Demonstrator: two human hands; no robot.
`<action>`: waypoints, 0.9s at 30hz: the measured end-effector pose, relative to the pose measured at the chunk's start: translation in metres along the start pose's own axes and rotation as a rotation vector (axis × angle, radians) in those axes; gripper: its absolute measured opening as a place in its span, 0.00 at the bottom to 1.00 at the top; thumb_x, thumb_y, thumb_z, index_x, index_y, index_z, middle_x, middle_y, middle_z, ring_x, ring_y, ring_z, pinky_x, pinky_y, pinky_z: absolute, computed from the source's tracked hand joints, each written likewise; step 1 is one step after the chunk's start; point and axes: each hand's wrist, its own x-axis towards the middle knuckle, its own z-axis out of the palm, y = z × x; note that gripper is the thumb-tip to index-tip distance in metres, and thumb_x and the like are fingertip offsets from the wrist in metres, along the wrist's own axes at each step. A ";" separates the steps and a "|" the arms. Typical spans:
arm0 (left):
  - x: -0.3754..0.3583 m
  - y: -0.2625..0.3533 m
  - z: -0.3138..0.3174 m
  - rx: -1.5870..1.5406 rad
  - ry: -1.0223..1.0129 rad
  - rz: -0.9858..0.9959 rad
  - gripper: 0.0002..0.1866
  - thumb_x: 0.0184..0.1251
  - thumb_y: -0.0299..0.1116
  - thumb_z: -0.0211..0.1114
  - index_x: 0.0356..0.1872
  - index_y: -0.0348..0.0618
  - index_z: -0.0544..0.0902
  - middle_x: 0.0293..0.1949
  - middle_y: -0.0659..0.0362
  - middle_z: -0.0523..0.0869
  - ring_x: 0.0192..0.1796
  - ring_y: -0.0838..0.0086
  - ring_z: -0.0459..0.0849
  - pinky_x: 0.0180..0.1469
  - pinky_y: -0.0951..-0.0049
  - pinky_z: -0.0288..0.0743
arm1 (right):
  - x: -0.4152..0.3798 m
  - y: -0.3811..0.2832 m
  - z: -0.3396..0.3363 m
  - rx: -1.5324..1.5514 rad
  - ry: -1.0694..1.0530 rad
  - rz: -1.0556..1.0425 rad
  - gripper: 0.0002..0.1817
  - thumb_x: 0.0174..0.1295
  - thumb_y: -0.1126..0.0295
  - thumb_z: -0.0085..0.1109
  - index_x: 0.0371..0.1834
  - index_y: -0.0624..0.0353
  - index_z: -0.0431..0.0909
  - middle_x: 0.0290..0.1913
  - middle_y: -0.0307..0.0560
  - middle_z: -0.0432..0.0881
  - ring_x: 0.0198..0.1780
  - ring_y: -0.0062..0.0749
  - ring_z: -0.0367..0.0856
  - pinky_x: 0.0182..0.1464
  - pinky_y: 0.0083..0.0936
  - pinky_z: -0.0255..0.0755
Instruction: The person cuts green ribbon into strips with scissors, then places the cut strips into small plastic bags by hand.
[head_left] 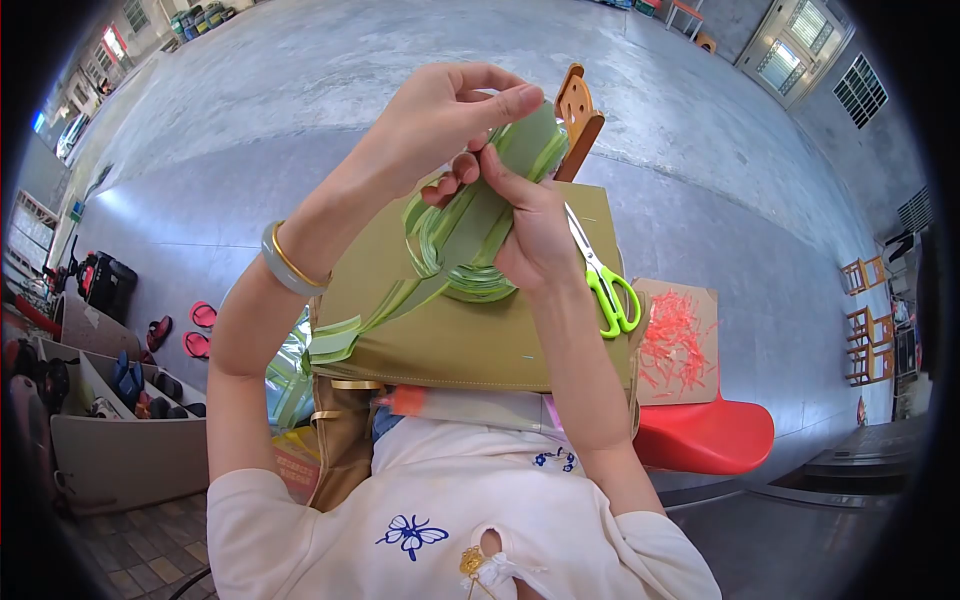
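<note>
Both of my hands hold a bundle of green paper strips [470, 245] above a brown cardboard sheet [450, 340] resting on my lap. My left hand [450, 115] pinches the top of the bundle from above, with a grey bangle and a gold bracelet on its wrist. My right hand [535, 230] grips the bundle from the right side. Loops of the strips curl below my hands, and loose ends trail down to the left edge of the cardboard. Green-handled scissors [605, 285] lie on the cardboard just right of my right hand.
A small wooden chair [578, 115] stands beyond the cardboard. To the right, orange paper shreds [675, 345] lie on a cardboard piece over a red plastic stool [710, 435]. A shoe rack [120, 400] and red slippers [200, 330] sit at the left. The floor is grey concrete.
</note>
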 end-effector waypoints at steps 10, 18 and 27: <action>-0.066 -0.062 0.004 0.436 -0.121 0.337 0.39 0.57 0.42 0.68 0.64 0.32 0.60 0.55 0.48 0.74 0.57 0.64 0.73 0.57 0.68 0.66 | -0.015 -0.050 -0.032 0.284 0.072 -0.213 0.07 0.69 0.68 0.42 0.44 0.56 0.70 0.35 0.38 0.74 0.37 0.25 0.73 0.52 0.29 0.70; -0.151 -0.011 0.062 -0.726 -1.083 0.361 0.14 0.58 0.28 0.66 0.46 0.36 0.79 0.43 0.51 0.81 0.47 0.67 0.78 0.49 0.70 0.71 | -0.024 -0.046 -0.037 0.313 0.158 -0.223 0.06 0.68 0.73 0.43 0.44 0.57 0.69 0.34 0.39 0.71 0.34 0.25 0.69 0.48 0.26 0.69; -0.158 -0.006 0.064 -0.288 -1.098 0.682 0.04 0.59 0.26 0.62 0.29 0.36 0.78 0.26 0.53 0.77 0.32 0.60 0.78 0.35 0.67 0.71 | -0.031 -0.042 -0.043 0.170 0.180 -0.251 0.08 0.70 0.70 0.40 0.45 0.56 0.70 0.34 0.39 0.71 0.34 0.24 0.70 0.47 0.29 0.69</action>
